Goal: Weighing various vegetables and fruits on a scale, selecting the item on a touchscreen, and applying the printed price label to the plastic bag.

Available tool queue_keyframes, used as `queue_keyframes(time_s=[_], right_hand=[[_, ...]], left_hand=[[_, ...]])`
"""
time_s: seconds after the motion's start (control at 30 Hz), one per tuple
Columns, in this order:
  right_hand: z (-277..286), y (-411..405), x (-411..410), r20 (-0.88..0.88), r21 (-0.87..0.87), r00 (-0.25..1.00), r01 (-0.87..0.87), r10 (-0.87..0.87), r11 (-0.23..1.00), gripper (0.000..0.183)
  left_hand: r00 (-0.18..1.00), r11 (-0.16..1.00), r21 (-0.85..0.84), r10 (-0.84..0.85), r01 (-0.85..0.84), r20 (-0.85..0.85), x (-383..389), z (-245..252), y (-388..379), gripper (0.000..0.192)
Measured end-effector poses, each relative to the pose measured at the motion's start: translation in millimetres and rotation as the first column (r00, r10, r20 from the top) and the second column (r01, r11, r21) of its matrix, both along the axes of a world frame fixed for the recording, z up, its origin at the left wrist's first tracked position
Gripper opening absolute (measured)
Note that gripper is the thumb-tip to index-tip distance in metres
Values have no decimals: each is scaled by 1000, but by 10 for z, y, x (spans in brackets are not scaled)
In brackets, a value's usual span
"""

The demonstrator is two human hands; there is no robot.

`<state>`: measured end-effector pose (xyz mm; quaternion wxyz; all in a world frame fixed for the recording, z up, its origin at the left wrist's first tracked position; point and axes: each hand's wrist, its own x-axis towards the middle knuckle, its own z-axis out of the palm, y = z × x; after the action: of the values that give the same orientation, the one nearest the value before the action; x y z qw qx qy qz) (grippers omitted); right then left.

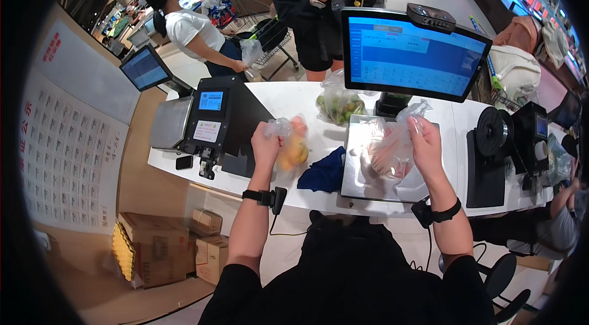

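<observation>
My left hand [267, 143] is closed on the gathered neck of a clear plastic bag of yellow and reddish fruit [292, 152], beside the black bag-sealing machine. My right hand [425, 143] grips the top of another clear plastic bag, whose pinkish contents [391, 155] I cannot name. That bag is over the steel weighing plate [356, 184]; whether it rests on the plate is unclear. A dark blue cloth [323, 171] lies between the two bags, against the plate's left side. Behind, a clear bag of green produce [339, 106] sits on the white counter.
A touchscreen monitor [416, 56] stands behind the weighing plate. The black machine [209, 118] is at the left, with a small black device [184, 162] near it. A tape reel machine [494, 132] stands right. Across the counter are people and shopping carts; cardboard boxes [158, 247] lie lower left.
</observation>
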<state>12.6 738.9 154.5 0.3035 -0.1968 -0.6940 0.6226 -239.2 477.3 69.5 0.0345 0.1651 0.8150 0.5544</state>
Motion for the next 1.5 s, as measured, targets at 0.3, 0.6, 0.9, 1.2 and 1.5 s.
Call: queue_keyframes(time_s=[0.3, 0.6, 0.9, 1.2, 1.5], right_hand=[[-452, 153, 164, 262, 50, 963, 44, -56, 998, 31], [-472, -325, 453, 527, 181, 849, -166, 48, 969, 29], [-186, -280, 703, 445, 273, 894, -82, -50, 958, 22], [281, 425, 266, 138, 873, 896, 92, -422, 480, 20], [484, 655, -648, 87, 996, 952, -83, -294, 28, 43]], left_hand=[[987, 992, 26, -128, 126, 93, -368, -480, 398, 8], [944, 954, -55, -282, 295, 171, -458, -709, 452, 12], [861, 914, 0, -381, 405, 338, -491, -1177, 339, 30], [850, 908, -81, -349, 410, 395, -186, -1138, -20, 55], [709, 885, -24, -357, 466, 608, 198, -832, -563, 43]])
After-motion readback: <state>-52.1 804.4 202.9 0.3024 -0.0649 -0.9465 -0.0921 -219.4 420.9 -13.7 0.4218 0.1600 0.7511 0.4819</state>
